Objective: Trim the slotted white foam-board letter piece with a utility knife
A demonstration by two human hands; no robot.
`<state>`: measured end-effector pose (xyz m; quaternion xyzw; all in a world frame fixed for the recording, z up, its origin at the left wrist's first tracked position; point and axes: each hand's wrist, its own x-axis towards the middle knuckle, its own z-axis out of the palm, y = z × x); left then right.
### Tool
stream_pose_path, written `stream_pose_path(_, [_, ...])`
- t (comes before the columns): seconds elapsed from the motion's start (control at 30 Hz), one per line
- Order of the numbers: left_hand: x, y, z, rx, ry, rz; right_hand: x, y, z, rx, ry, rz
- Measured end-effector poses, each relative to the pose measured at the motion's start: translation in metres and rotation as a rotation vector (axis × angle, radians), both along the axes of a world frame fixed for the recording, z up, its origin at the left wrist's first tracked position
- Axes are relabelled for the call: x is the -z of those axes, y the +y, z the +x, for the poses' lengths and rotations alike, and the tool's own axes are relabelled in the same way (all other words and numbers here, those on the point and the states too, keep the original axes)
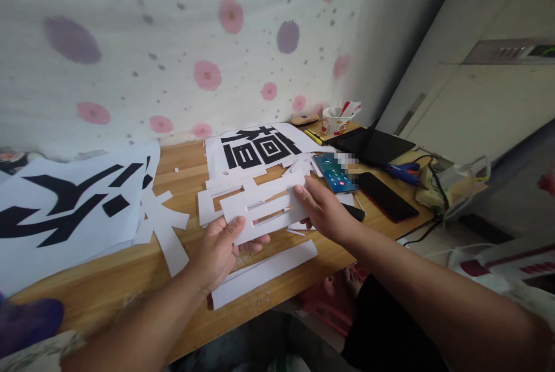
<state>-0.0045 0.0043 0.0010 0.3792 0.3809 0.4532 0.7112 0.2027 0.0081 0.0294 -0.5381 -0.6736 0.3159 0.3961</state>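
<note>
Between my two hands is a white paper cutout (267,228) with long slots cut through it, held tilted above the wooden table. My left hand (225,242) pinches its lower left corner, thumb on top and fingers beneath. At the upper right end, my right hand (318,204) grips it with the thumb over the face. Behind it lies another white cutout (206,205) with a rectangular opening. A folded white paper strip (269,273) rests just below my hands, near the table's front edge.
Large sheets with black characters lie at the left (78,198) and back (260,146). On the right are a lit phone (336,174), a dark phone (388,196), a paper cup (336,123) and blue-handled pliers (403,174). White paper scraps (171,233) lie on the wooden table (180,166).
</note>
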Motion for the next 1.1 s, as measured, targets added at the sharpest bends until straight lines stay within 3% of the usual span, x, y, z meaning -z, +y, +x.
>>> stream_pose_path(0.47, [-0.003,-0.001,0.005,-0.033,-0.018,0.011,0.004,0.002,0.001,0.041,0.071,-0.054])
stream_pose_path(0.77, [-0.005,0.007,0.001,-0.159,-0.071,0.060,0.006,0.003,0.000,0.027,0.036,-0.052])
stream_pose_path(1.0, [-0.004,0.011,-0.005,-0.128,-0.012,0.062,0.003,0.003,0.001,-0.037,0.055,-0.099])
stream_pose_path(1.1, [-0.005,0.015,-0.013,-0.029,0.085,0.084,0.000,0.001,0.004,-0.064,0.030,-0.129])
